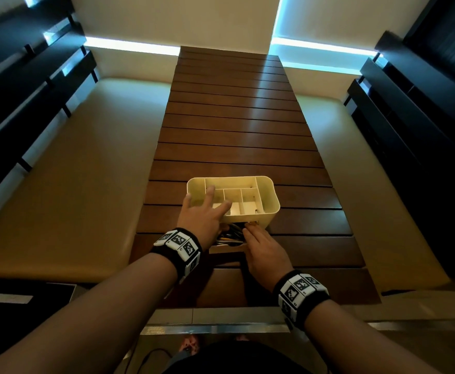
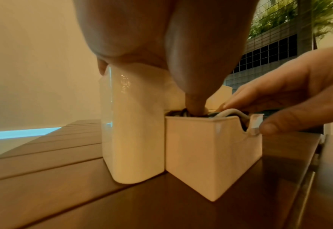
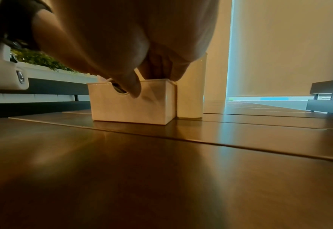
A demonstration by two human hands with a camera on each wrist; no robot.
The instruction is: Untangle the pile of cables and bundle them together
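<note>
A white compartment organizer [image 1: 267,184] stands on the slatted wooden table [image 1: 234,125]. Its small drawer [image 2: 210,147] is pulled out toward me and holds a tangle of black and white cables [image 1: 231,234]. My left hand [image 1: 202,214] lies on top of the organizer with straight, spread fingers, and its thumb [image 2: 193,86] dips onto the cables. My right hand [image 1: 266,252] is at the drawer. Its fingers curl in over a white cable [image 2: 234,112], and its thumb [image 3: 130,86] presses the notched front wall.
Cream padded benches [image 1: 72,171] run along both sides of the table. Dark shelving [image 1: 423,117] lines both walls. The table's near edge [image 1: 274,306] is just below my wrists. The organizer's upper compartments [image 1: 250,201] look mostly bare.
</note>
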